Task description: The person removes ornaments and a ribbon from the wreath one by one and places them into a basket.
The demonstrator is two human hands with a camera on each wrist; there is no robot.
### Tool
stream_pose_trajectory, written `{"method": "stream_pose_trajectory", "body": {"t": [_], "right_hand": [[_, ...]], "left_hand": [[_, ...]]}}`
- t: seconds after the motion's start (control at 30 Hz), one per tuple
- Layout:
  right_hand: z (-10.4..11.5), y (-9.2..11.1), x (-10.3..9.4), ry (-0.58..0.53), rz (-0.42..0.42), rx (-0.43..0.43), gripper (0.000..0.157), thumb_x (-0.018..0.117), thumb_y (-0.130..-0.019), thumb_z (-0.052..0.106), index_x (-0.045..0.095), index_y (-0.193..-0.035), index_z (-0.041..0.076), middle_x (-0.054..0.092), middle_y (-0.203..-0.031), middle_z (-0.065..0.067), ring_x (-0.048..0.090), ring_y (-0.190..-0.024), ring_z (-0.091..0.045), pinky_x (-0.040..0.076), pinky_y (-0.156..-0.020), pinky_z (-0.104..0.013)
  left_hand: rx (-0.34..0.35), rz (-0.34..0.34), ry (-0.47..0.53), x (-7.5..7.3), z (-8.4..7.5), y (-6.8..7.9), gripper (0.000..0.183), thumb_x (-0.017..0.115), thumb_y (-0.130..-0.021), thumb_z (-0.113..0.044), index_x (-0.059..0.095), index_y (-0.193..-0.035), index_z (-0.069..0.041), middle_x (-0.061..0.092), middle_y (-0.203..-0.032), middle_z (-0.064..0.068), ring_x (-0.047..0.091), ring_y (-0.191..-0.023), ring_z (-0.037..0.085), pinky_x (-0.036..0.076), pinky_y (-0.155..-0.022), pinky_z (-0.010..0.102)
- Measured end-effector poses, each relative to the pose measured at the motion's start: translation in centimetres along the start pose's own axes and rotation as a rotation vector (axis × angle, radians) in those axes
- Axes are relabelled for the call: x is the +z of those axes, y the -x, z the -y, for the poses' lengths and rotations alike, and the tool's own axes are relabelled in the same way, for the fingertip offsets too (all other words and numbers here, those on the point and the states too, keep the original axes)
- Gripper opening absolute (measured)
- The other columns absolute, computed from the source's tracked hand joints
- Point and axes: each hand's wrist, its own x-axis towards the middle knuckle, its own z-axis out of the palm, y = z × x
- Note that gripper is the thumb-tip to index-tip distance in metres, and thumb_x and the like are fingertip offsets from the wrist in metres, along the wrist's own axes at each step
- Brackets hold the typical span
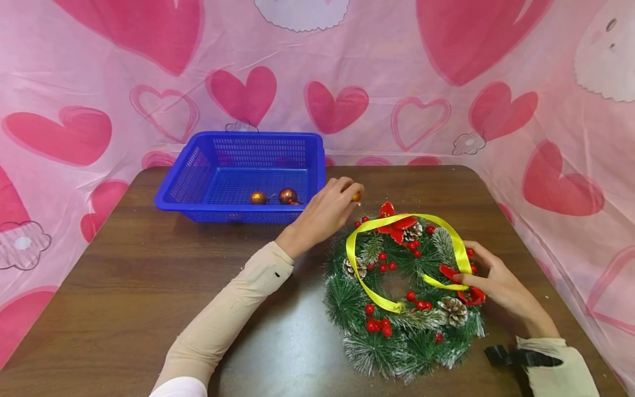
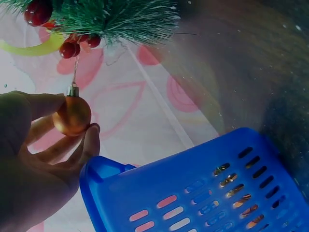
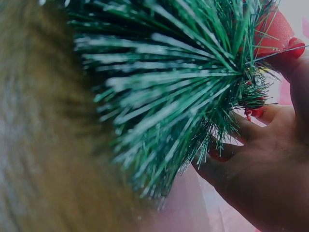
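Note:
My left hand [image 1: 329, 205] pinches a small orange Christmas ball [image 2: 72, 116] by its sides, between the basket and the wreath. A thin string [image 2: 76, 72] rises from the ball's metal cap toward the greenery in the left wrist view; whether it is tied there I cannot tell. The green wreath [image 1: 342, 300] lies on the table, with red berries, pinecones [image 1: 452, 310] and red flowers [image 1: 395, 223]. A yellow ribbon [image 1: 354, 259] loops over it. At the wreath's right side my right hand [image 1: 506, 289] grips the edge, thumb on top by the ribbon and a red flower, other fingers partly hidden.
A blue plastic basket [image 1: 171, 198] stands at the back left, holding an orange ball [image 1: 258, 198] and a darker brownish ball [image 1: 288, 196], with something small beside it. The wooden table [image 1: 124, 286] meets a pink heart-patterned cloth [image 1: 387, 66] behind.

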Motion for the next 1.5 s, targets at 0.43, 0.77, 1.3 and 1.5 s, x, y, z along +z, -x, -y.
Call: {"method": "stream_pose_trajectory", "body": {"t": [0.43, 0.77, 1.3, 1.5], "right_hand": [[0.1, 0.0, 0.0, 0.001, -0.003, -0.005, 0.055, 0.067, -0.091, 0.003, 0.044, -0.140, 0.010, 0.061, -0.113, 0.005, 0.058, -0.096, -0.009, 0.053, -0.075, -0.024], [0.1, -0.1, 0.1, -0.009, -0.003, -0.013, 0.055, 0.067, -0.090, 0.002, 0.044, -0.140, 0.009, 0.061, -0.113, 0.004, 0.059, -0.095, -0.009, 0.053, -0.075, -0.024], [0.2, -0.1, 0.1, 0.009, -0.012, -0.001, 0.055, 0.068, -0.090, 0.005, 0.045, -0.139, 0.010, 0.062, -0.110, 0.003, 0.059, -0.094, -0.010, 0.053, -0.074, -0.025], [0.1, -0.1, 0.1, -0.005, -0.008, -0.001, 0.055, 0.067, -0.090, 0.003, 0.045, -0.139, 0.009, 0.063, -0.104, 0.000, 0.060, -0.090, -0.012, 0.054, -0.071, -0.027]], "left_hand": [[-0.064, 0.105, 0.153, -1.6, 0.0, 0.1, 0.024, 0.067, -0.095, -0.021, 0.064, -0.118, -0.013, 0.052, -0.107, 0.006, 0.056, -0.087, 0.015, 0.053, -0.074, 0.027], [-0.047, 0.196, 0.244, -2.7, 0.1, 0.2, 0.019, 0.067, -0.095, -0.021, 0.065, -0.112, -0.015, 0.052, -0.104, 0.002, 0.056, -0.084, 0.012, 0.051, -0.073, 0.023], [0.004, 0.063, 0.239, -1.3, -0.6, 0.0, 0.028, 0.066, -0.097, -0.020, 0.062, -0.122, -0.007, 0.056, -0.115, 0.007, 0.061, -0.094, 0.014, 0.054, -0.079, 0.023], [0.039, 0.031, 0.257, -1.5, -0.8, -0.1, 0.029, 0.065, -0.098, -0.020, 0.062, -0.123, -0.008, 0.057, -0.117, 0.006, 0.061, -0.095, 0.013, 0.054, -0.079, 0.022]]}}
